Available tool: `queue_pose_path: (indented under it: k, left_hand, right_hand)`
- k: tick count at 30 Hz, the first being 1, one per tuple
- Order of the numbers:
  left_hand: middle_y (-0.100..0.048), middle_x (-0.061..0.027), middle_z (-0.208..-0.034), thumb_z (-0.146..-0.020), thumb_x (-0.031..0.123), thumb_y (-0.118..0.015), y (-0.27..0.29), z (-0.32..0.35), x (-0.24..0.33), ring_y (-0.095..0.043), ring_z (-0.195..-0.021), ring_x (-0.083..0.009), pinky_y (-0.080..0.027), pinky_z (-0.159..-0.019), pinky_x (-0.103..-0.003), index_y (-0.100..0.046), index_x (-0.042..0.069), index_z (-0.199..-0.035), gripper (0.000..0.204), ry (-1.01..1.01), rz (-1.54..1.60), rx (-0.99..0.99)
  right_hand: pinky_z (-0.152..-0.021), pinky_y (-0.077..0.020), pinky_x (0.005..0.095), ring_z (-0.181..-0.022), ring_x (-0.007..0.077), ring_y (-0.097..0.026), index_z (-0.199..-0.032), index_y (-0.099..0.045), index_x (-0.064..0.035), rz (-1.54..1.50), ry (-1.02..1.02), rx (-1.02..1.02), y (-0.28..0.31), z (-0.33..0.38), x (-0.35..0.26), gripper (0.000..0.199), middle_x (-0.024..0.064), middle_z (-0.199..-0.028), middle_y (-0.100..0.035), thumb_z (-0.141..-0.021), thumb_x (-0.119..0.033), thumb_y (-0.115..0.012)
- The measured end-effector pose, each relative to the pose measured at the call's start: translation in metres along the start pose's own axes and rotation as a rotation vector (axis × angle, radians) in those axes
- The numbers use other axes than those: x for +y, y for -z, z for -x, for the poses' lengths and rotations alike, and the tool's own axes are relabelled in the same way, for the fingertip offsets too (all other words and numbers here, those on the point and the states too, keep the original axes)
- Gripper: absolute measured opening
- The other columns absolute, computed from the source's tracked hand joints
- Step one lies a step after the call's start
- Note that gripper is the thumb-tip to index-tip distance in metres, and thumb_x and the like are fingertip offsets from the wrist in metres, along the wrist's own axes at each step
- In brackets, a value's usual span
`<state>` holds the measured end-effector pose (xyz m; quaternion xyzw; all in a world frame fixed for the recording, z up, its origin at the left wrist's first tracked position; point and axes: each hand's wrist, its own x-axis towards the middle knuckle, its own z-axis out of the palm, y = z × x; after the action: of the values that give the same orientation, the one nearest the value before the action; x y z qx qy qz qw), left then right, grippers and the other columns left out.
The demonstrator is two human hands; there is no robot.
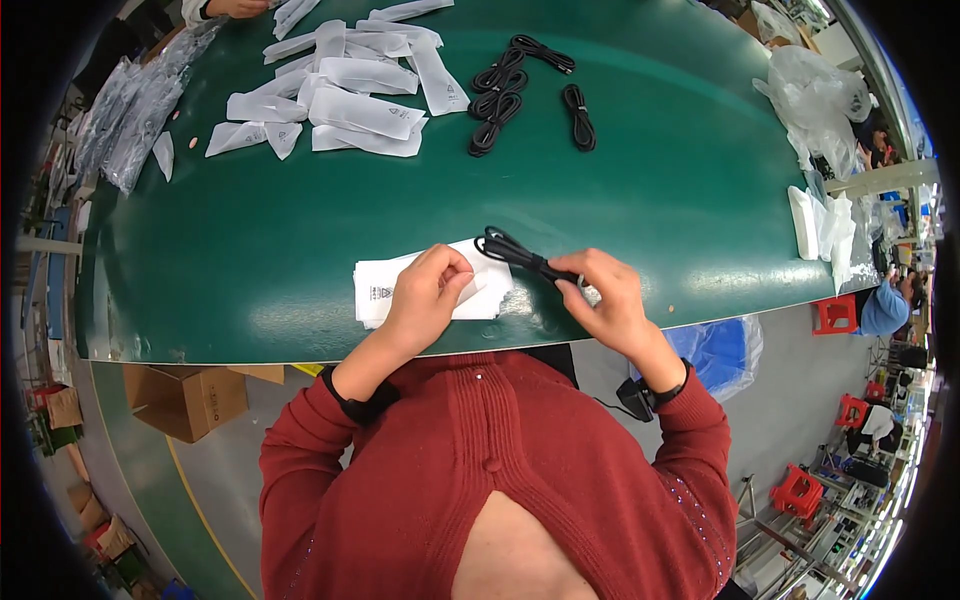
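My right hand [608, 300] pinches one end of a coiled black cable [512, 247]. The cable's looped far end points left, over the right edge of a stack of flat white sleeves [374, 292] near the table's front edge. On that stack, my left hand [428, 298] has its thumb and fingers closed on the edge of the top sleeve. Farther back lie several more coiled black cables [497, 105], and a single cable coil [578, 117] to their right. Several filled-looking white sleeves [368, 108] are piled at the back left.
Clear plastic bags [135, 110] lie along the table's left edge, and more plastic [815, 95] at the right. White wrappers [822, 230] hang by the right edge. A co-worker's hand [236, 8] shows at the far left. Below stand a cardboard box [190, 402] and a blue lined bin [718, 355].
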<state>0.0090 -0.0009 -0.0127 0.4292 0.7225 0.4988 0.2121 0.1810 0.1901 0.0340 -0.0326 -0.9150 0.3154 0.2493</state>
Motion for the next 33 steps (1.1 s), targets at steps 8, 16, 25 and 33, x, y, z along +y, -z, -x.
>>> queue_pose_path:
  k: [8,16,25,33]
  left_hand:
    - [-0.062,-0.0044,-0.088,-0.088,-0.002,-0.062,0.002,-0.001,0.003,-0.055,-0.076,-0.0116,-0.046,-0.07,-0.025,-0.059,0.001,-0.091,0.005,0.082,0.207,0.057]
    - [-0.062,-0.0086,-0.093,-0.079,-0.003,-0.068,0.004,-0.003,0.013,-0.059,-0.082,-0.0247,-0.049,-0.074,-0.034,-0.059,0.004,-0.088,0.015,-0.362,-0.079,-0.007]
    - [-0.061,-0.0061,-0.099,-0.079,-0.002,-0.068,0.013,-0.018,0.03,-0.057,-0.087,-0.0214,-0.047,-0.076,-0.033,-0.059,0.003,-0.086,0.013,-0.282,-0.034,-0.012]
    - [-0.059,-0.001,-0.103,-0.092,0.007,-0.064,0.104,-0.07,0.03,-0.054,-0.079,-0.0098,-0.044,-0.068,-0.023,-0.061,0.0,-0.097,0.009,0.066,0.628,0.156]
  right_hand:
    - [-0.059,-0.0493,0.0333,-0.067,0.0252,-0.06,-0.102,-0.067,-0.0042,0.205,0.203,-0.096,0.006,0.011,-0.013,0.033,0.008,-0.085,-0.065,-0.071,0.006,-0.069]
    - [-0.061,-0.048,0.0291,-0.067,0.0168,-0.059,-0.102,-0.066,-0.0023,-0.157,-0.262,-0.231,-0.004,0.012,-0.012,0.027,0.0061,-0.087,-0.063,-0.075,0.002,-0.072]
    - [-0.063,-0.0491,0.0281,-0.069,0.0134,-0.059,-0.105,-0.06,-0.0022,-0.3,-0.234,-0.092,-0.039,-0.008,-0.009,0.027,0.0094,-0.097,-0.062,-0.081,-0.002,-0.073]
    - [-0.073,-0.0535,0.0374,-0.094,0.0288,-0.061,-0.112,-0.058,-0.0038,0.359,-0.097,0.249,-0.021,-0.094,0.062,0.032,0.0163,-0.117,-0.054,-0.085,-0.016,-0.072]
